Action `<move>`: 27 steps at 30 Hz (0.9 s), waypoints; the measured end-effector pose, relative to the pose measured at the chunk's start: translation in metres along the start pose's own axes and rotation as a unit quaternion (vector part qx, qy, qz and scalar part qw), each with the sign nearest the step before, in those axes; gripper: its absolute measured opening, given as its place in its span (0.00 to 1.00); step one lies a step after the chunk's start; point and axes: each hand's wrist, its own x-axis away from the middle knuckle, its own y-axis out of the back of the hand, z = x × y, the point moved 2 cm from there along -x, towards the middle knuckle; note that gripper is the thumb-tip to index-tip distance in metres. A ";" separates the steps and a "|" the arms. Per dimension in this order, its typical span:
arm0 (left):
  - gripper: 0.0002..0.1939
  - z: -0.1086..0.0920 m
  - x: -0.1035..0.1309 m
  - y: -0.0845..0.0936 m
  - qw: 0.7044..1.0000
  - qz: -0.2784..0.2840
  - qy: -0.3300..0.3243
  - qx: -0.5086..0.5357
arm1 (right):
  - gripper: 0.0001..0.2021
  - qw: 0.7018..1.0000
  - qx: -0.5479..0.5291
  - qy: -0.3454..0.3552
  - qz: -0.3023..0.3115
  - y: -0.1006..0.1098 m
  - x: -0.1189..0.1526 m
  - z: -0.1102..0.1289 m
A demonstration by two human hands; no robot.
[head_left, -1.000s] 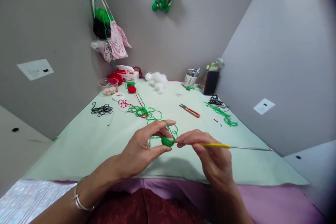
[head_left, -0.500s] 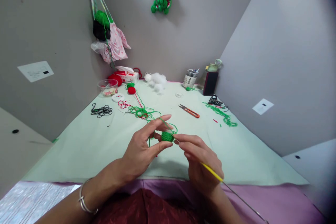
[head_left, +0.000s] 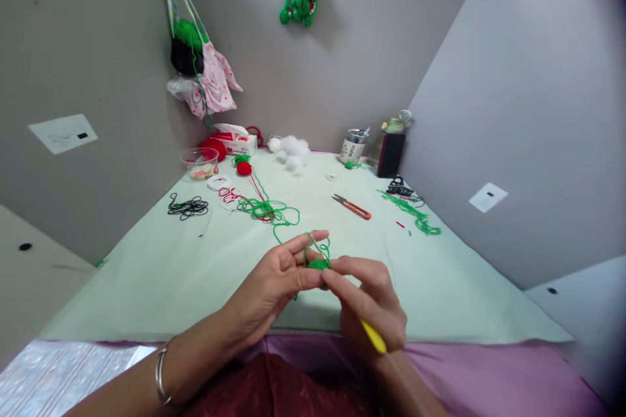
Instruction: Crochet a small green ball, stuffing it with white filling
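Observation:
My left hand (head_left: 281, 280) pinches a small green crochet piece (head_left: 319, 264) between thumb and fingers, its index finger stretched out with green yarn running over it. My right hand (head_left: 374, 303) grips a crochet hook by its yellow handle (head_left: 373, 336), and its fingertips touch the right edge of the piece. The hook's thin metal tip (head_left: 321, 250) shows above the green stitches, beside a loose loop of yarn. From the left hand the strand leads back to a tangle of green yarn (head_left: 267, 210) on the table.
Orange-handled thread snips (head_left: 351, 206) lie beyond my hands. Green yarn ends (head_left: 413, 212) are at right, black cord (head_left: 188, 206) at left. Behind stand a clear tub (head_left: 200, 163), a tissue box (head_left: 237, 142), white stuffing (head_left: 293, 150), a tin of pens (head_left: 353, 146) and a phone (head_left: 390, 155).
Both hands have shifted slightly, and the crochet piece sits a little lower and to the right. The hook has tilted, with its tip now visible above the stitches.

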 end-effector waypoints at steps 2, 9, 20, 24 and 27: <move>0.39 -0.001 -0.001 0.002 1.000 0.003 0.001 -0.001 | 0.20 0.996 -0.075 -0.054 0.002 0.001 -0.007 0.000; 0.41 -0.012 -0.001 0.016 0.992 -0.006 -0.071 -0.099 | 0.16 0.970 -0.189 -0.150 0.020 0.014 -0.012 0.000; 0.30 -0.015 0.000 0.018 0.987 0.072 -0.049 -0.134 | 0.09 0.847 -0.398 -0.353 -0.004 0.010 -0.021 -0.015; 0.32 -0.005 -0.003 0.016 0.990 0.085 -0.046 -0.104 | 0.10 0.875 -0.356 -0.325 0.039 0.004 -0.015 -0.013; 0.32 -0.002 -0.003 0.013 0.993 0.089 -0.045 -0.069 | 0.10 0.890 -0.346 -0.296 0.035 0.001 -0.013 -0.012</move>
